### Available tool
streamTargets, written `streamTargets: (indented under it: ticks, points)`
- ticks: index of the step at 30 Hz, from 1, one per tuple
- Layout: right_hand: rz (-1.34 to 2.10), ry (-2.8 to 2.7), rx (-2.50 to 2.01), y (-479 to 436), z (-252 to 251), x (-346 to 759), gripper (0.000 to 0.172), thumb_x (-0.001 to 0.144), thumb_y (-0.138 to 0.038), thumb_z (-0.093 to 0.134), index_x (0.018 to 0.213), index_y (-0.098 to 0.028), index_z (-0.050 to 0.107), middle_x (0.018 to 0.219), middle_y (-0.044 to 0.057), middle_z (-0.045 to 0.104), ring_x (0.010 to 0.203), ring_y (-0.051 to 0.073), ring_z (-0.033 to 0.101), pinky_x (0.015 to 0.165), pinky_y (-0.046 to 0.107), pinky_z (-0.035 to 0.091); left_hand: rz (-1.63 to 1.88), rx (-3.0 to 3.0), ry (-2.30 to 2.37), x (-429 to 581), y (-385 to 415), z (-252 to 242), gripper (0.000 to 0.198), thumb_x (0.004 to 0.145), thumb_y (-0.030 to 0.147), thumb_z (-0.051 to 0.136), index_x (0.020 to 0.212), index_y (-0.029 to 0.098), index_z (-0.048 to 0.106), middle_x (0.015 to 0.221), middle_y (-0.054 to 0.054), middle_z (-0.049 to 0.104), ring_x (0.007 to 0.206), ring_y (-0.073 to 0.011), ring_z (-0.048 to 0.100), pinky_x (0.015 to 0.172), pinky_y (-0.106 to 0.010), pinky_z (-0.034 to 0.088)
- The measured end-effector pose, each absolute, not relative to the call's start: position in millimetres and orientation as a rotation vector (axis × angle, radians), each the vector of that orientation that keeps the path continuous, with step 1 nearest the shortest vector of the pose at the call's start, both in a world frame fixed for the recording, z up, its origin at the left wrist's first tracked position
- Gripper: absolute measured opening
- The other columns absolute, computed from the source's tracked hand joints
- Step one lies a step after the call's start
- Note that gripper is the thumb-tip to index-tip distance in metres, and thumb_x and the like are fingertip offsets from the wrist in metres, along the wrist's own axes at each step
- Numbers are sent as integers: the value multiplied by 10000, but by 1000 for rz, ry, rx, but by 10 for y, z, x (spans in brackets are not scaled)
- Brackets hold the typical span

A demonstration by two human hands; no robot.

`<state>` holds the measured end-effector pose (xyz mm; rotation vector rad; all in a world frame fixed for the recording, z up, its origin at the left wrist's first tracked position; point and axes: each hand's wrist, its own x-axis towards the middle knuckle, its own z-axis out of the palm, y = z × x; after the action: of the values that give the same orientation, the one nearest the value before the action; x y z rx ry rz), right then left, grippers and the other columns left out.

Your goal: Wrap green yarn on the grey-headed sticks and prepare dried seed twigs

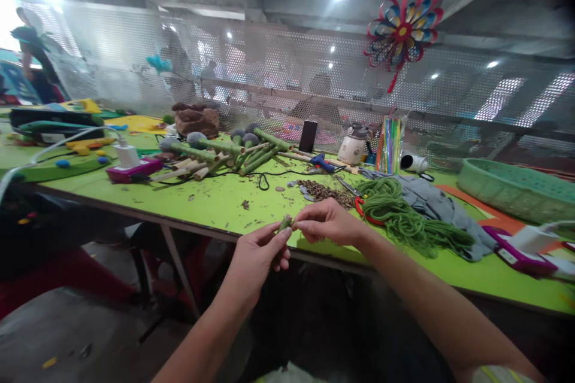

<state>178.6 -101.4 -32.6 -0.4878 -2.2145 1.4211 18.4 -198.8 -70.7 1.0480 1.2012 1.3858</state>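
Note:
Between the thumb and fingers of my left hand [263,251] is a short green roll [286,224], held near the table's front edge. My right hand [330,222] pinches at the roll's upper end; whatever lies between those fingertips is too small to make out. Just behind my right hand lies a heap of brown dried bits [324,190]. To its right are red-handled scissors [366,210], partly under a bundle of green yarn [395,209].
Green-wrapped sticks with grey round ends [215,148] lie piled at the back. A blue glue gun [321,161], a phone [308,136], a beige kettle [353,145] and a green basket [516,191] stand beyond. Purple power strips [135,170] sit on the table, with a cord running across.

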Motion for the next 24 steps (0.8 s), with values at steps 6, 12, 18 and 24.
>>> streamTargets:
  ticks: [6, 12, 18, 24]
  points:
    - [1438, -2239, -490, -1026, -321, 1775, 285, 809, -366, 617, 840, -86, 661, 529, -21, 548, 442, 51, 430, 447, 178, 344, 1390, 1093, 1273, 242, -2022, -727, 434, 780, 456, 600, 1040, 110, 633, 509, 52, 447, 421, -83, 451, 416, -198, 320]
    - [1475, -2222, -496, -1025, -325, 1789, 287, 800, -365, 627, 845, -83, 661, 539, -18, 555, 450, 52, 435, 454, 180, 350, 1400, 1183, 1313, 257, -2088, -628, 327, 822, 446, 542, 866, 135, 633, 495, 60, 362, 460, -66, 303, 429, -192, 227]
    - [1489, -2187, -510, -1022, -320, 1800, 284, 795, -348, 638, 897, -83, 661, 549, -18, 569, 451, 53, 455, 453, 174, 358, 1336, 1240, 1240, 208, -2148, -530, 290, 857, 414, 495, 836, 150, 614, 624, 15, 498, 566, -92, 424, 520, -190, 348]
    - [1503, -2198, -504, -1016, -327, 1797, 295, 794, -356, 636, 889, -77, 650, 548, -19, 561, 458, 52, 456, 458, 173, 363, 1321, 1221, 1245, 195, -2093, -611, 273, 828, 401, 540, 912, 145, 582, 766, -23, 595, 597, -112, 553, 558, -221, 460]
